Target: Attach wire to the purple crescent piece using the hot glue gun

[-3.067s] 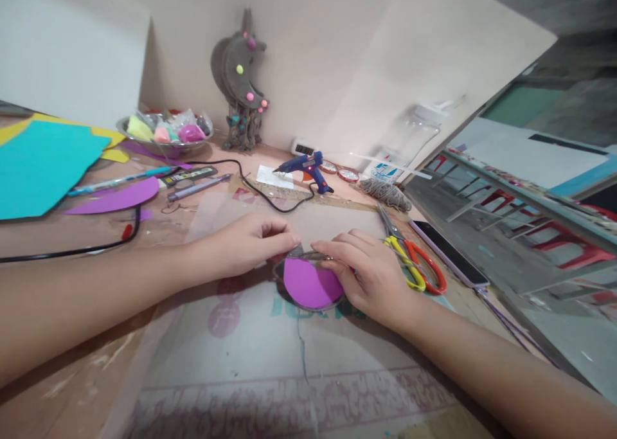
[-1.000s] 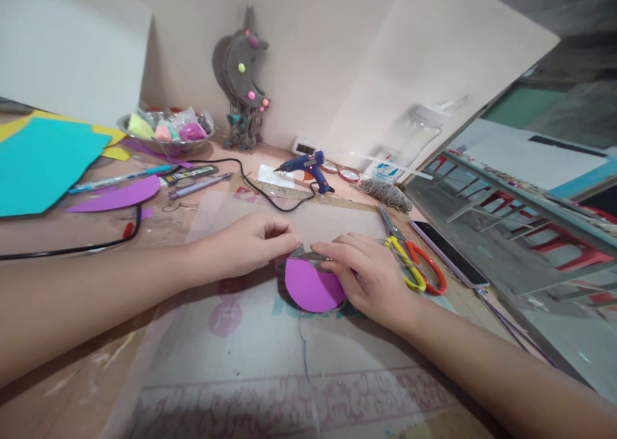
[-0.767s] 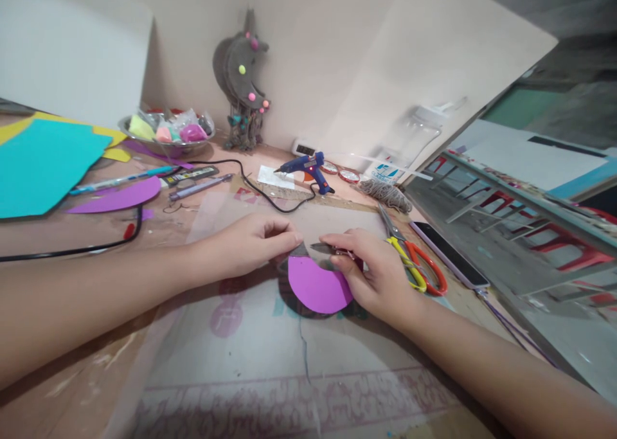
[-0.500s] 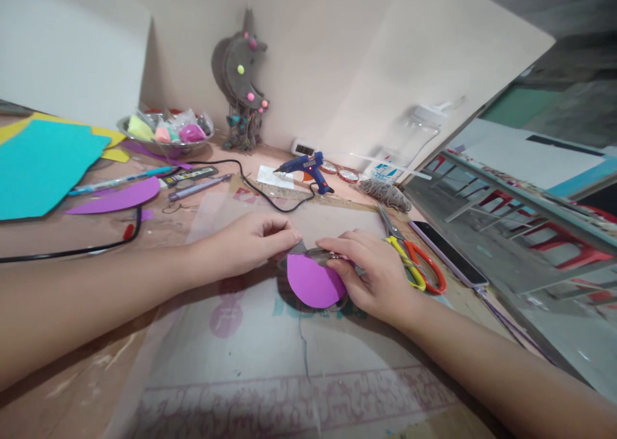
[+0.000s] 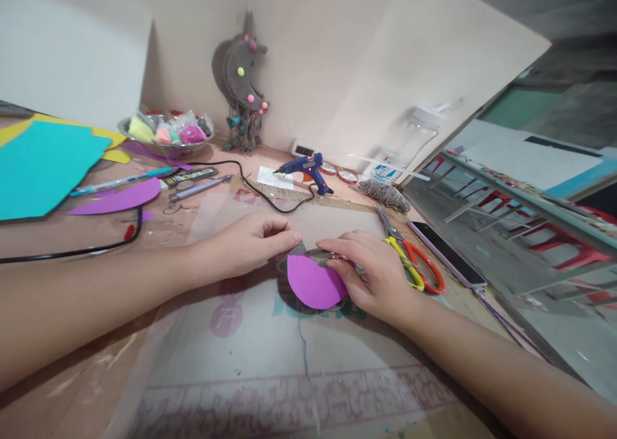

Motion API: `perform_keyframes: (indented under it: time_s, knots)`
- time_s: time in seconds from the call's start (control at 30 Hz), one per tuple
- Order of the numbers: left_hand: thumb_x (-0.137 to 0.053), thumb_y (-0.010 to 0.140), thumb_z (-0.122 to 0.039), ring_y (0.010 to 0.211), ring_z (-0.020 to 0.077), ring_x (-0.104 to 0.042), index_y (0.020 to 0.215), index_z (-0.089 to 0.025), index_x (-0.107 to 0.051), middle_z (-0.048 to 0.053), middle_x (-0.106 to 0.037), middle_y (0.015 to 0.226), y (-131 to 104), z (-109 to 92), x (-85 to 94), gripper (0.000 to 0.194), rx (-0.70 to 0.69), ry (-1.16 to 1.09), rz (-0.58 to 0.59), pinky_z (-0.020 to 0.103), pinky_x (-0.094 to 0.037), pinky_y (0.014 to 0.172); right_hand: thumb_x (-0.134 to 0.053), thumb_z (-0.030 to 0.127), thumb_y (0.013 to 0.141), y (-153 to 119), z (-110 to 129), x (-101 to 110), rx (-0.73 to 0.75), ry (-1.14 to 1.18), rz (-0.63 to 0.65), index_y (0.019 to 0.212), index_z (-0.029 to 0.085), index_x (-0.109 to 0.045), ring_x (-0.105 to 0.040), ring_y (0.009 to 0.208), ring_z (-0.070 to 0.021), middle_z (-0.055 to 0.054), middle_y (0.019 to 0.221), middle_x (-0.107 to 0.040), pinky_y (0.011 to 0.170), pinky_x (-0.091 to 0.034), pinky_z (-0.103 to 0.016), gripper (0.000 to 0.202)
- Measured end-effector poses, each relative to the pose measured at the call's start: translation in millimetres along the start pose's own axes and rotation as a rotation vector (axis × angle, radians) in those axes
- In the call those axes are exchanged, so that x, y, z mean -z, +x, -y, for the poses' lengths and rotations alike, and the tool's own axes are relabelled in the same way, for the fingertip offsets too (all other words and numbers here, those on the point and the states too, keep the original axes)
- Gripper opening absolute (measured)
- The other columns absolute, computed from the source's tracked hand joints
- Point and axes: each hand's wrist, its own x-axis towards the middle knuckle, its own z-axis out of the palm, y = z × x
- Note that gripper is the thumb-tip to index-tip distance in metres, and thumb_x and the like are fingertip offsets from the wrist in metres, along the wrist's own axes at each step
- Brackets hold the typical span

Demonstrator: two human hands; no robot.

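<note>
A rounded purple piece point(image 5: 315, 283) with a dark grey part along its top edge point(image 5: 315, 254) is between my hands, above a printed sheet point(image 5: 250, 349). My left hand point(image 5: 263, 240) pinches the grey part at its upper left corner. On the right, my right hand point(image 5: 369, 268) has thumb and forefinger closed on the grey part's other end, where a small shiny bit shows; its fingers cover the piece's right edge.
Scissors point(image 5: 417, 265) and a phone point(image 5: 448, 254) lie to the right. Behind are a blue glue gun point(image 5: 303, 166), its black cord, grey yarn point(image 5: 384, 195) and a decorated grey moon point(image 5: 238, 72). Left: turquoise sheet point(image 5: 45, 169), purple cutout point(image 5: 118, 198), pens, and a bowl point(image 5: 166, 144) of coloured clay.
</note>
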Motion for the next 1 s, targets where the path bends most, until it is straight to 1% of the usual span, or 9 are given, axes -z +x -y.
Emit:
perform_keyframes:
  time_s: [0.23,0.4,0.6,0.77,0.83,1.0]
  knots:
    - [-0.044,0.085,-0.034,0.055,0.0082,-0.041,0.062,-0.016,-0.048,-0.005,-0.044,0.059,0.7,-0.6,1.0,0.030,0.019,-0.035,0.015,0.020,-0.033,0.053,-0.050,0.017,0.087,-0.4,0.5,-0.4,-0.003,-0.012,-0.003,0.109,0.016,-0.057,-0.052,0.071,-0.0160,-0.005,0.081,-0.060,0.063,-0.039,-0.029,0.023]
    - [-0.045,0.084,-0.033,0.049,0.0067,-0.037,0.062,-0.016,-0.047,-0.005,-0.042,0.056,0.6,0.5,0.6,0.028,0.068,-0.142,0.059,0.019,-0.028,0.046,-0.051,0.017,0.087,-1.1,0.6,-0.2,0.004,-0.011,0.012,0.110,0.017,-0.057,-0.054,0.074,-0.0171,-0.006,0.084,-0.062,0.066,-0.041,-0.030,0.025]
    - [-0.047,0.085,-0.035,0.048,0.0061,-0.036,0.064,-0.016,-0.048,-0.005,-0.042,0.057,1.0,3.9,2.1,0.028,0.062,-0.182,0.081,0.018,-0.029,0.045,-0.052,0.017,0.087,0.6,0.3,-1.1,0.013,0.017,-0.002,0.111,0.017,-0.056,-0.053,0.072,-0.0169,-0.006,0.083,-0.062,0.065,-0.041,-0.031,0.025]
    - [-0.046,0.086,-0.036,0.050,0.0062,-0.037,0.065,-0.016,-0.047,-0.005,-0.041,0.058,0.0,4.2,1.3,0.029,0.037,-0.219,0.107,0.017,-0.030,0.046,-0.052,0.020,0.087,1.5,-0.6,0.3,-0.003,0.137,0.002,0.109,0.018,-0.057,-0.055,0.072,-0.0165,-0.005,0.082,-0.062,0.065,-0.042,-0.030,0.023]
    - [-0.046,0.086,-0.035,0.050,0.0061,-0.037,0.064,-0.016,-0.047,-0.005,-0.041,0.058,-0.3,3.6,1.0,0.029,0.035,-0.217,0.110,0.018,-0.030,0.046,-0.052,0.020,0.087,1.3,-1.3,0.8,0.004,0.175,-0.014,0.109,0.018,-0.058,-0.055,0.073,-0.0166,-0.005,0.082,-0.062,0.066,-0.042,-0.030,0.023]
    - [-0.046,0.086,-0.035,0.049,0.0058,-0.037,0.065,-0.016,-0.048,-0.006,-0.041,0.058,-0.4,3.1,0.8,0.029,0.033,-0.206,0.099,0.018,-0.030,0.046,-0.051,0.020,0.087,0.8,-2.4,1.0,0.008,0.157,-0.034,0.109,0.017,-0.058,-0.054,0.070,-0.0161,-0.005,0.078,-0.061,0.064,-0.041,-0.030,0.023]
